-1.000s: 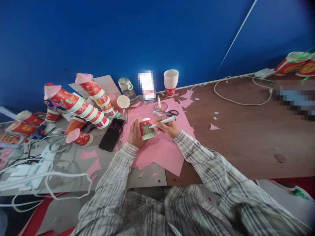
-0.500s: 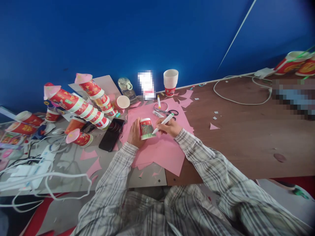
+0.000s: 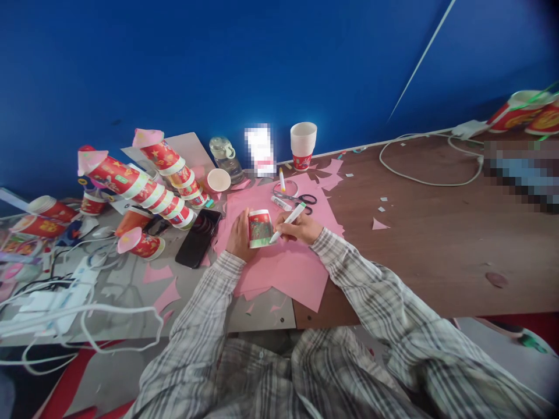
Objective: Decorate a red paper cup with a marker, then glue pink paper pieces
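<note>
My left hand (image 3: 240, 235) grips a red printed paper cup (image 3: 260, 226) from its left side, over the pink paper (image 3: 279, 273). A green band runs along the cup's lower edge. In my right hand (image 3: 301, 228) is a white marker pen (image 3: 289, 221) with a green end, held like a pen. Its tip is at the lower right of the cup, by the green band; whether it touches cannot be made out. Just behind my hands lie black-handled scissors (image 3: 305, 199), a white tube (image 3: 280, 203) and a yellow-and-white marker (image 3: 282, 180).
Stacked red cups with pink tops (image 3: 140, 186) lean at the left, near a black phone (image 3: 198, 238). At the back stand a clear bottle (image 3: 226, 160), an open cup (image 3: 219, 181) and nested cups (image 3: 303, 145). White cables (image 3: 122, 311) cross the left front; pink scraps (image 3: 379, 224) lie right.
The marker's tip has shifted slightly left and down along the cup's lower edge, with my right hand following. My left hand and the cup have hardly moved.
</note>
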A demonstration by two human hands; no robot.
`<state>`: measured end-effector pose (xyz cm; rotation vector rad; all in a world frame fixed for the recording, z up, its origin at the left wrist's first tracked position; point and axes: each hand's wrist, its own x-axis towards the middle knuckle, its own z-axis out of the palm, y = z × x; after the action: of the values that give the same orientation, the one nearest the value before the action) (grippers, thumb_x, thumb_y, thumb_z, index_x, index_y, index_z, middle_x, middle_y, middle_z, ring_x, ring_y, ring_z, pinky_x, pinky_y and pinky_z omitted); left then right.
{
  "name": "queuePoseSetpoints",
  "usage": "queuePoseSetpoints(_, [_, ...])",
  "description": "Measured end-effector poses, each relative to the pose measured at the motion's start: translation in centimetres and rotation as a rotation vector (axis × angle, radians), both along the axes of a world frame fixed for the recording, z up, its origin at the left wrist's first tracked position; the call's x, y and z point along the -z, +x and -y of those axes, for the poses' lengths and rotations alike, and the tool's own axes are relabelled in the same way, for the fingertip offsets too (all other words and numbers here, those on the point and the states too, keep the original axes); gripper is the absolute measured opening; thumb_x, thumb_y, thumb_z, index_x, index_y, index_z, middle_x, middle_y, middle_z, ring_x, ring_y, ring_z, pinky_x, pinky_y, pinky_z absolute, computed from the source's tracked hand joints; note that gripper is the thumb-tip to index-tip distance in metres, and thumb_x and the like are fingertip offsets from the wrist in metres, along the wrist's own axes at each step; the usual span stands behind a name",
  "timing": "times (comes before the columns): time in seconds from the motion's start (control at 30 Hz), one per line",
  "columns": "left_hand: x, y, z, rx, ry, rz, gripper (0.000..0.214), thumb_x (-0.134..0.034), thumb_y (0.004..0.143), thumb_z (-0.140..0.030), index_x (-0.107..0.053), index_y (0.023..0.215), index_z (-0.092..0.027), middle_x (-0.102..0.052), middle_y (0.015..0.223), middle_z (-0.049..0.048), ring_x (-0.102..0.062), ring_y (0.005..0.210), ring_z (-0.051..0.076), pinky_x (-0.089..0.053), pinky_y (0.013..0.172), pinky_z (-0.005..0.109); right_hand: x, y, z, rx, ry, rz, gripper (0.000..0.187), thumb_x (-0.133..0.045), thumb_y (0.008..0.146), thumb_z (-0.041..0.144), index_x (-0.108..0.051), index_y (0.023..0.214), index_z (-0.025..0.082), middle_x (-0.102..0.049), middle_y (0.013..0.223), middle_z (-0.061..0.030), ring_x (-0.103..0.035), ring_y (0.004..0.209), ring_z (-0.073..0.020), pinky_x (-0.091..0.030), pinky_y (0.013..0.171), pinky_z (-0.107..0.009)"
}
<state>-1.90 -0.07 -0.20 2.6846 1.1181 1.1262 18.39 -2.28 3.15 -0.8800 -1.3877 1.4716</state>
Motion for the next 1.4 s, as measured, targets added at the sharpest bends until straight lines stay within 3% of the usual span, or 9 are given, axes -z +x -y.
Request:
queuePoseSetpoints(0.07, [0.2, -0.1, -0.1, -0.007, -0.020, 0.008, 0.083, -0.056, 0.072, -0.042, -0.007, 0.133, -0.015, -0.038, 0.127, 0.0222, -0.039, 0.119, 0.032, -0.038, 0.097, 0.050, 0.0, 0.2, -0.2, 0.046, -0.007, -0.050, 0.024, -0.060, 0.066, 0.037, -0.056, 0.065, 0.013, -0.052, 0.040, 0.0023, -0.037, 0.032, -0.0064, -0.025, 0.033, -0.019])
queuePoseSetpoints(0.2, [0.5, -0.3, -0.2, -0.014, -0.116, 0.107, 0.082, -0.053, 0.073, -0.046, -0.006, 0.133, -0.016, -0.028, 0.134, 0.0226, -0.033, 0.124, 0.031, -0.037, 0.098, 0.051, 0.2, 0.6, -0.8, 0.394, 0.066, -0.235, 0.032, -0.057, 0.070, 0.044, -0.056, 0.079, 0.013, -0.056, 0.051, 0.0016, -0.036, 0.036, -0.0050, -0.025, 0.035, -0.020])
queuePoseSetpoints(0.27, [0.5, -0.4, -0.2, -0.001, -0.178, 0.192, 0.081, -0.050, 0.074, -0.047, -0.003, 0.133, -0.016, -0.025, 0.135, 0.0230, -0.032, 0.125, 0.030, -0.038, 0.097, 0.050, 0.2, 0.5, -0.9, 0.461, 0.078, -0.247, 0.041, -0.054, 0.073, 0.049, -0.054, 0.092, 0.013, -0.058, 0.054, 0.0007, -0.035, 0.035, -0.0050, -0.025, 0.035, -0.020])
queuePoseSetpoints(0.43, [0.0, -0.1, 0.0, 0.030, -0.247, 0.377, 0.079, -0.048, 0.075, -0.048, -0.004, 0.133, -0.018, -0.022, 0.136, 0.0212, -0.029, 0.126, 0.029, -0.042, 0.094, 0.045, 0.2, -0.2, -0.4, 0.465, 0.068, -0.174, 0.049, -0.052, 0.073, 0.053, -0.052, 0.099, 0.012, -0.054, 0.047, 0.0029, -0.031, 0.032, -0.0052, -0.022, 0.033, -0.020])
queuePoseSetpoints(0.63, [-1.2, 0.4, 0.4, -0.029, -0.179, 0.391, 0.080, -0.049, 0.074, -0.050, -0.010, 0.132, -0.012, -0.032, 0.130, 0.0236, -0.037, 0.120, 0.030, -0.041, 0.095, 0.046, 1.0, -1.5, 0.5, 0.405, 0.169, 0.008, 0.046, -0.055, 0.073, 0.042, -0.047, 0.110, 0.016, -0.060, 0.070, -0.0008, -0.047, 0.048, -0.0088, -0.042, 0.047, -0.023])
queuePoseSetpoints(0.77, [-1.4, 0.4, 0.6, -0.065, -0.206, 0.408, 0.079, -0.048, 0.074, -0.051, -0.010, 0.132, -0.014, -0.036, 0.127, 0.0218, -0.039, 0.119, 0.029, -0.040, 0.095, 0.046, 1.4, -2.2, 1.0, 0.284, 0.227, 0.072, 0.049, -0.057, 0.072, 0.033, -0.041, 0.117, 0.020, -0.061, 0.083, -0.0027, -0.051, 0.054, -0.0106, -0.047, 0.056, -0.029])
queuePoseSetpoints(0.97, [-0.7, 0.2, 0.4, -0.060, -0.230, 0.393, 0.083, -0.044, 0.072, -0.059, -0.007, 0.132, -0.015, -0.025, 0.134, 0.0224, -0.034, 0.122, 0.030, -0.041, 0.094, 0.046, 1.9, -2.7, 1.5, 0.216, 0.366, 0.247, 0.059, -0.056, 0.068, 0.020, -0.036, 0.122, 0.027, -0.060, 0.095, -0.0041, -0.054, 0.057, -0.0122, -0.050, 0.062, -0.032])
queuePoseSetpoints(1.27, [-0.2, 0.6, 0.7, 0.106, -0.328, 0.366, 0.086, -0.050, 0.070, -0.056, -0.004, 0.133, -0.020, -0.012, 0.141, 0.0198, -0.024, 0.129, 0.031, -0.040, 0.097, 0.046, 2.5, -2.9, 1.3, 0.478, 0.451, 0.403, 0.054, -0.051, 0.069, 0.019, -0.037, 0.122, 0.019, -0.060, 0.095, -0.0094, -0.060, 0.074, -0.0202, -0.052, 0.070, -0.035])
queuePoseSetpoints(1.4, [0.0, 1.0, 0.9, 0.228, -0.492, 0.457, 0.094, -0.057, 0.067, -0.052, 0.003, 0.133, -0.024, -0.001, 0.144, 0.0153, -0.016, 0.132, 0.030, -0.037, 0.100, 0.047, 2.7, -2.6, 1.0, 0.553, 0.498, 0.419, 0.060, -0.049, 0.065, 0.012, -0.035, 0.123, 0.017, -0.058, 0.105, -0.0116, -0.061, 0.084, -0.0221, -0.052, 0.075, -0.035])
